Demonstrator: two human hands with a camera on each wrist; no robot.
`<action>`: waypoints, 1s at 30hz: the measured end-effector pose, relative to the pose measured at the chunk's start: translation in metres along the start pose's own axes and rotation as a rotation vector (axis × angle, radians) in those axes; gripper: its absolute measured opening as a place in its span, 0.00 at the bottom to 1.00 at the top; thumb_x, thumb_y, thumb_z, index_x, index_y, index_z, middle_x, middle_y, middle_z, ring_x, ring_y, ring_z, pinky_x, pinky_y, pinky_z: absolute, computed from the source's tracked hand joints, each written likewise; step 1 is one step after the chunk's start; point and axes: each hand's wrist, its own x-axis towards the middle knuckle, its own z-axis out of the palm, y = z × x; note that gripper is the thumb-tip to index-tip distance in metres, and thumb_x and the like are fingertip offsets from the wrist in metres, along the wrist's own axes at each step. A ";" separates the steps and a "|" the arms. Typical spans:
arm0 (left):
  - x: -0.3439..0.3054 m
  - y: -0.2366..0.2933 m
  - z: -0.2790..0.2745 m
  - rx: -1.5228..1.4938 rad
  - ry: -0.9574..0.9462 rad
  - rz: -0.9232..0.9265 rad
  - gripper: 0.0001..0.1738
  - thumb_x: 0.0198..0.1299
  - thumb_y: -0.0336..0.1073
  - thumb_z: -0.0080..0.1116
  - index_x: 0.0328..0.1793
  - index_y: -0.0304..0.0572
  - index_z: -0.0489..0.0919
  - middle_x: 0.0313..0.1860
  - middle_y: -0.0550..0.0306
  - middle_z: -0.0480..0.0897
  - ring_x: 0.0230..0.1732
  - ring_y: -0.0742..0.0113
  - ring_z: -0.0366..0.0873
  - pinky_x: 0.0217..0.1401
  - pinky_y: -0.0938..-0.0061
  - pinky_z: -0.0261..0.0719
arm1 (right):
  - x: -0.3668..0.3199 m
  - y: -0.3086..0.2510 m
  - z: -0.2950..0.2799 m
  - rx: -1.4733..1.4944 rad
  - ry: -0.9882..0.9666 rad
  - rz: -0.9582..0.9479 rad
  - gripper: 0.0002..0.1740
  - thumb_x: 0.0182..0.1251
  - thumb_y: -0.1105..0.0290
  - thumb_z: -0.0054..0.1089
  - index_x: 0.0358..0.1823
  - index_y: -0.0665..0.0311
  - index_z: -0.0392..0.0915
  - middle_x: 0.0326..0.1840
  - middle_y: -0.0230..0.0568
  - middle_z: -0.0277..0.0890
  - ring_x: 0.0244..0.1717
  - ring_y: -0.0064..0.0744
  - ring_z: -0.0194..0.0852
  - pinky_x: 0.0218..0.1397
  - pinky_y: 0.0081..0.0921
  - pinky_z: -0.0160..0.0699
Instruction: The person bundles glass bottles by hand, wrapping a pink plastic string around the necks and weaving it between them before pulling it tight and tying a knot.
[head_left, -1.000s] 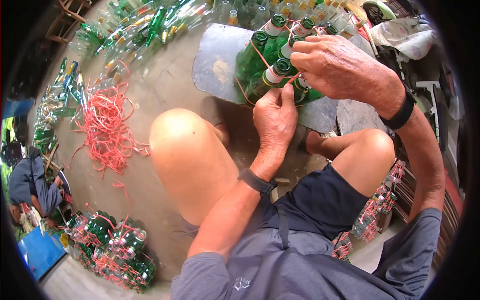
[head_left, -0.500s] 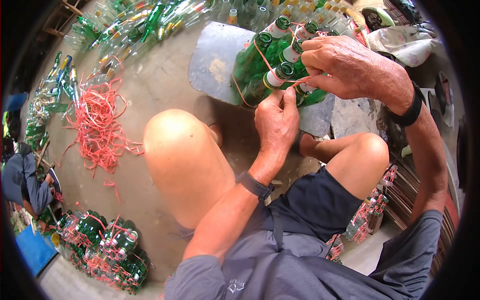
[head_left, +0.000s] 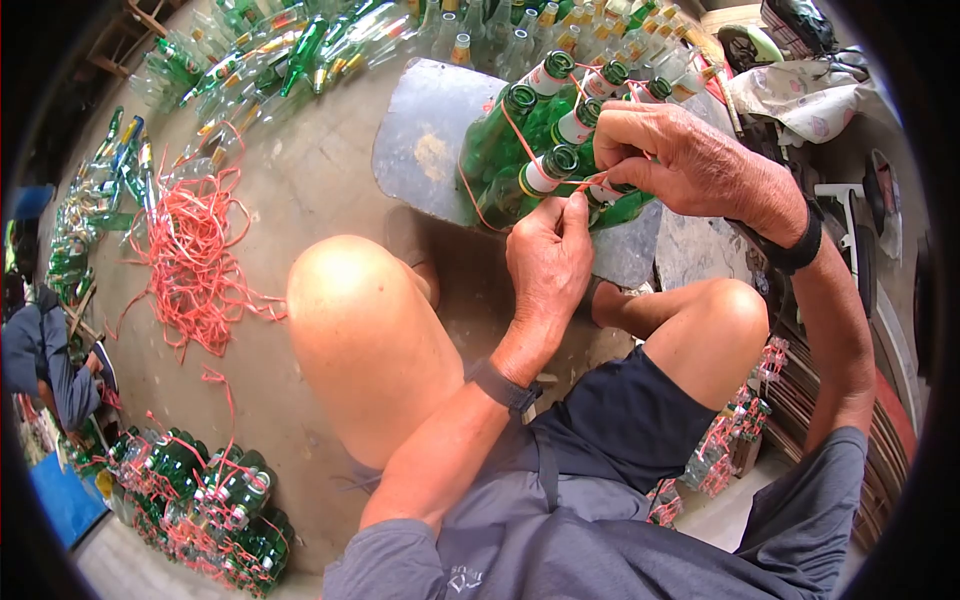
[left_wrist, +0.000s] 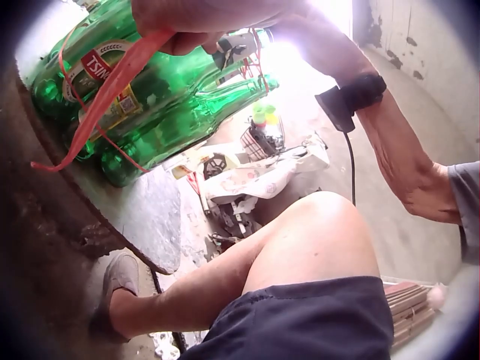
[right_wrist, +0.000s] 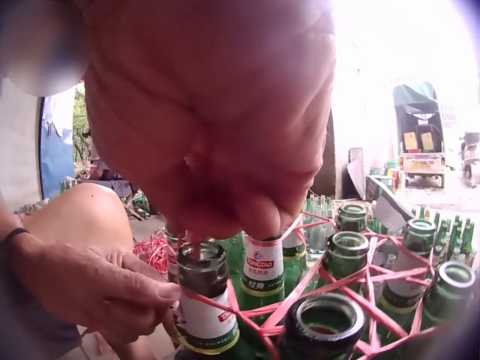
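Several green beer bottles (head_left: 485, 150) stand bundled on a grey board (head_left: 415, 130), with pink plastic strap (right_wrist: 352, 280) crossing between their necks. At the near side of the bundle my left hand (head_left: 548, 255) pinches the strap between thumb and forefinger, beside a white-labelled bottle neck (right_wrist: 206, 319). A loose strap end (left_wrist: 105, 105) hangs below that hand in the left wrist view. My right hand (head_left: 685, 160) is just above and to the right, fingers curled and thumb pinching the strap over the bottle necks. Its fingertips are partly hidden in the right wrist view.
A tangled heap of pink strap (head_left: 190, 260) lies on the floor at left. Tied bottle bundles (head_left: 205, 500) sit at lower left, and loose bottles (head_left: 300, 60) spread along the back. Another person (head_left: 50, 350) is at far left. My knee (head_left: 345, 285) rises near the board.
My right hand drew a little away to the right along the strap, then lowered slightly. My left hand stays by the near bottle neck, still pinching. The head view has shifted slightly.
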 end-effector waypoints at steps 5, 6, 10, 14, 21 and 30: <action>-0.002 -0.001 0.002 -0.046 -0.021 -0.027 0.22 0.81 0.42 0.62 0.34 0.32 0.83 0.23 0.59 0.76 0.25 0.70 0.69 0.31 0.65 0.69 | -0.001 0.007 0.004 0.075 0.008 0.050 0.11 0.69 0.73 0.68 0.37 0.67 0.72 0.31 0.48 0.77 0.34 0.52 0.80 0.41 0.43 0.78; -0.002 0.001 0.003 -0.098 -0.032 -0.033 0.23 0.84 0.40 0.61 0.33 0.32 0.81 0.24 0.73 0.71 0.29 0.83 0.63 0.28 0.73 0.63 | -0.001 0.007 0.004 0.041 0.003 0.048 0.11 0.69 0.73 0.67 0.37 0.67 0.72 0.32 0.49 0.77 0.35 0.53 0.81 0.41 0.44 0.78; -0.001 0.004 0.001 -0.087 -0.073 -0.014 0.22 0.84 0.40 0.60 0.37 0.31 0.85 0.26 0.72 0.75 0.31 0.84 0.66 0.31 0.75 0.66 | 0.003 0.001 0.001 -0.128 0.039 -0.025 0.11 0.67 0.71 0.67 0.36 0.65 0.72 0.30 0.51 0.78 0.34 0.58 0.82 0.39 0.49 0.77; 0.001 0.006 0.004 -0.092 -0.031 0.011 0.15 0.82 0.40 0.62 0.50 0.37 0.92 0.22 0.55 0.82 0.27 0.75 0.72 0.33 0.66 0.76 | 0.002 0.005 -0.009 -0.310 -0.004 0.005 0.13 0.66 0.68 0.69 0.32 0.64 0.73 0.25 0.52 0.76 0.32 0.62 0.80 0.37 0.52 0.76; 0.003 0.017 0.001 -0.059 -0.049 0.023 0.15 0.82 0.39 0.60 0.53 0.37 0.93 0.29 0.53 0.88 0.30 0.76 0.79 0.37 0.69 0.80 | 0.002 0.016 -0.015 -0.389 0.013 -0.008 0.21 0.64 0.58 0.74 0.25 0.63 0.73 0.20 0.50 0.73 0.29 0.61 0.79 0.33 0.52 0.74; 0.003 0.021 -0.003 -0.117 -0.101 -0.032 0.18 0.84 0.39 0.59 0.49 0.28 0.90 0.37 0.63 0.89 0.40 0.81 0.78 0.44 0.77 0.78 | 0.010 0.023 -0.028 -0.394 0.004 -0.019 0.20 0.61 0.61 0.74 0.25 0.65 0.73 0.20 0.51 0.73 0.27 0.60 0.77 0.32 0.50 0.72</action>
